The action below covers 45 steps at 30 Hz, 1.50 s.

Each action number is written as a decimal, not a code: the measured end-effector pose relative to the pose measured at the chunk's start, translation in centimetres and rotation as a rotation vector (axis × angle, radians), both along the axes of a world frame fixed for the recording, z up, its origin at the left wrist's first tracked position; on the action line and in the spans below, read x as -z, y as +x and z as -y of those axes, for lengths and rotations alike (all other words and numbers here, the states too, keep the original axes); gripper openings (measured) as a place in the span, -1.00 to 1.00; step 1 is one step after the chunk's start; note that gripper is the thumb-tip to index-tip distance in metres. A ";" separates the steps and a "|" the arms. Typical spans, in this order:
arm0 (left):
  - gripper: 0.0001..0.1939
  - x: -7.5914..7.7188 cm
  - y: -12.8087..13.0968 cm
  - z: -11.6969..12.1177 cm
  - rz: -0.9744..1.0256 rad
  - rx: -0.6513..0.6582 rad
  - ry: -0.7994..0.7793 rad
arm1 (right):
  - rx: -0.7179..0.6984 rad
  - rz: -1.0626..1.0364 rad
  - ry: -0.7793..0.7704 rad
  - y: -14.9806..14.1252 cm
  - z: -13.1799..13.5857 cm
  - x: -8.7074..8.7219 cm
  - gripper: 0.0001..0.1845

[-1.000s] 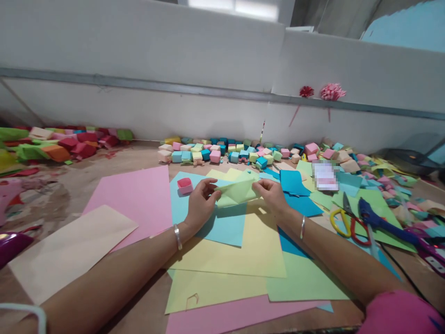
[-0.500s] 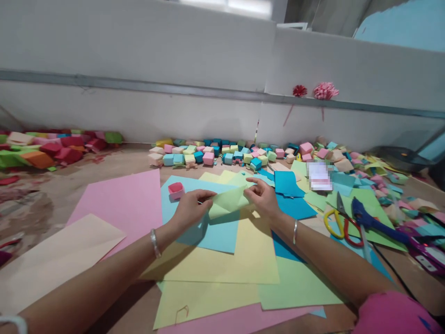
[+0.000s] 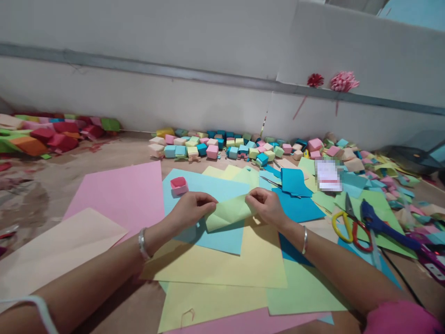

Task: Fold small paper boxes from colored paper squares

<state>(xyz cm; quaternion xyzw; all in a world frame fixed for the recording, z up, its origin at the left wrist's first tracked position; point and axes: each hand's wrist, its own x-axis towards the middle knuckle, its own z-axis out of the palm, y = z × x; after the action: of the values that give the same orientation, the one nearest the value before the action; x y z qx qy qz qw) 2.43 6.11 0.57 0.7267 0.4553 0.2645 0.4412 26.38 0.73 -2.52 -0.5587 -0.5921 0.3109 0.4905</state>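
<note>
A pale green paper strip with crease lines is stretched between my two hands, over a light blue sheet. My left hand pinches its left end between thumb and fingers. At the right end my right hand does the same. Just behind my left hand a small open pink paper box rests on the light blue sheet. Yellow paper lies beneath that sheet.
Scissors and a blue glue gun lie at the right, with a cord trailing forward. Rows of small paper boxes line the wall. Pink paper and a peach sheet lie at left. Dark blue paper sits beyond my right hand.
The green strip has come lower and lies flatter, with more of its creased face showing. My right hand's fingers have curled in around its end. The camera view has shifted slightly.
</note>
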 end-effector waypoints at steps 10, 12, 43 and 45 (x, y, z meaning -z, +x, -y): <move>-0.79 0.4 -0.1 0.1 -0.061 -0.016 0.071 | 0.021 0.106 -0.051 -0.6 0.4 -0.5 -0.77; -0.80 0.4 -0.1 0.0 -0.089 -0.007 0.084 | 0.022 0.120 -0.074 -0.7 0.5 -0.7 -0.77; -0.80 1.8 -0.7 0.4 -0.301 0.202 0.414 | -0.037 0.589 -0.088 -1.2 0.9 -0.4 -0.79; -0.79 2.1 -0.8 0.3 -0.315 0.218 0.429 | -0.049 0.671 -0.040 -1.4 1.1 -0.1 -0.78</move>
<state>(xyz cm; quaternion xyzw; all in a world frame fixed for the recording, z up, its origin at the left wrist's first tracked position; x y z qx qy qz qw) 1.63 5.80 -1.57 0.8802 0.3712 0.1895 0.2272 25.02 -0.37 -2.41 -0.6251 -0.7276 0.1330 0.2495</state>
